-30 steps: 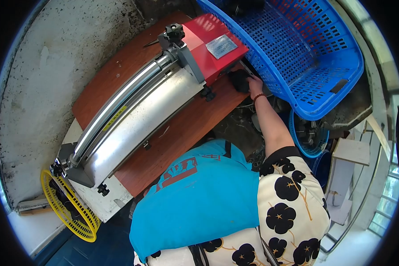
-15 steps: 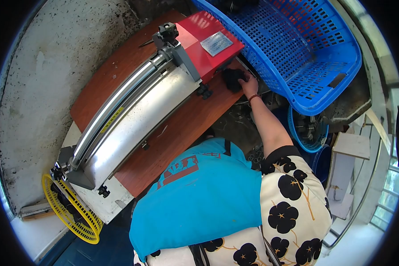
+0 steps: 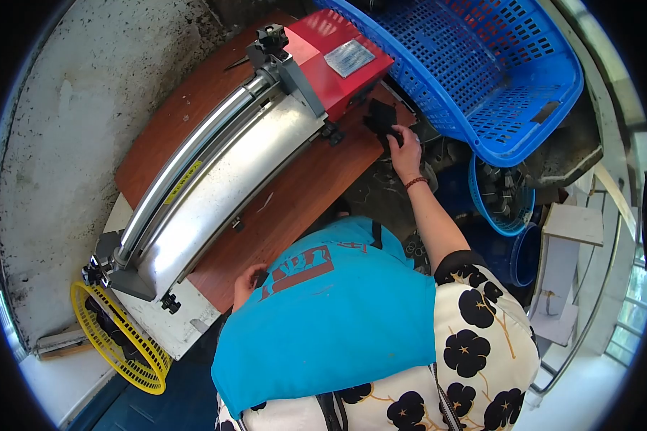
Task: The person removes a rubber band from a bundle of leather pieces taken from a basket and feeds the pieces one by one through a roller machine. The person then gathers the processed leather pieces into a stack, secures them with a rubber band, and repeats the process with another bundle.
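Note:
My right hand [image 3: 406,152] reaches to the far right end of the brown board. Its thumb and fingers are closed on the near edge of some soft-looking black pieces [image 3: 381,118] lying beside the red machine housing [image 3: 352,86]. At the near edge of the board, my left hand [image 3: 247,284] is partly hidden behind the blue apron [image 3: 323,309]. Its fingers are bent around a small dark thing [image 3: 262,279] whose kind I cannot make out. Between the hands and the wall lies the machine with a long steel roller [image 3: 187,169] and a shiny metal plate [image 3: 226,190].
A large blue basket [image 3: 507,154] stands at the upper right. Below it, a smaller blue basket [image 3: 503,231] holds metal-looking pieces. A yellow basket [image 3: 158,366] with dark pieces sits at the lower left. The brown board [image 3: 316,197] carries the machine beside a stained wall [image 3: 72,129].
My left hand has come into view at the board's near edge. My right hand has drawn slightly back toward me, and the black pieces now lie flatter and more spread.

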A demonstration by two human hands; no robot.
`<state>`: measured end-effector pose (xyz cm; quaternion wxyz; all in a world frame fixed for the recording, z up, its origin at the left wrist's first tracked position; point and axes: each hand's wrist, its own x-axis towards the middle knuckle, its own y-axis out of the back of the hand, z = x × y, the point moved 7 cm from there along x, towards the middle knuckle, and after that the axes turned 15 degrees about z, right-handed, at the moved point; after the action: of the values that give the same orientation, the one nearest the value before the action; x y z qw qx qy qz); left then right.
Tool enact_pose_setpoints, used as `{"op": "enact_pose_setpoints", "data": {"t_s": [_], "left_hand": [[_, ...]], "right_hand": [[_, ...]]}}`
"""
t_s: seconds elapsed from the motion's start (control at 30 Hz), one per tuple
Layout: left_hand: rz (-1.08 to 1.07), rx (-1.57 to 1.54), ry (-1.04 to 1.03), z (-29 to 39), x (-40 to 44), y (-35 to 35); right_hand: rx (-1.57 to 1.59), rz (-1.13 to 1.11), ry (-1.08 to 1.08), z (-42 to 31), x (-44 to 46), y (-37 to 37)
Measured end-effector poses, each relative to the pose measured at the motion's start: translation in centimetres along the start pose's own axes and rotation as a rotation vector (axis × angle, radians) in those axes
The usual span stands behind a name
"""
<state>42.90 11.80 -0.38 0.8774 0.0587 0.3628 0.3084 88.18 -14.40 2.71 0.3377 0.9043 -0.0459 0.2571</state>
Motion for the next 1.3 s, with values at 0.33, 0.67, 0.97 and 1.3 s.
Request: {"op": "enact_pose_setpoints", "data": {"t_s": [0.33, 0.67, 0.97, 1.3], "left_hand": [[-0.06, 0.693, -0.732, 15.5, 1.0, -6.0], [-0.112, 0.494, -0.48, 11.0, 1.5, -7.5], [-0.27, 0.015, -0.455, 14.2, 3.6, -10.5], [-0.687, -0.744, -0.287, 24.4, 1.1, -17.2]], "right_hand": [[0.566, 0.196, -1.131, 9.4, 0.0, -6.0], [-0.022, -0.028, -0.626, 9.0, 1.8, -8.5], [0.153, 0.163, 0.021, -5.0, 0.3, 2.9], [0.334, -0.035, 0.645, -20.4, -6.7, 10.9]]}}
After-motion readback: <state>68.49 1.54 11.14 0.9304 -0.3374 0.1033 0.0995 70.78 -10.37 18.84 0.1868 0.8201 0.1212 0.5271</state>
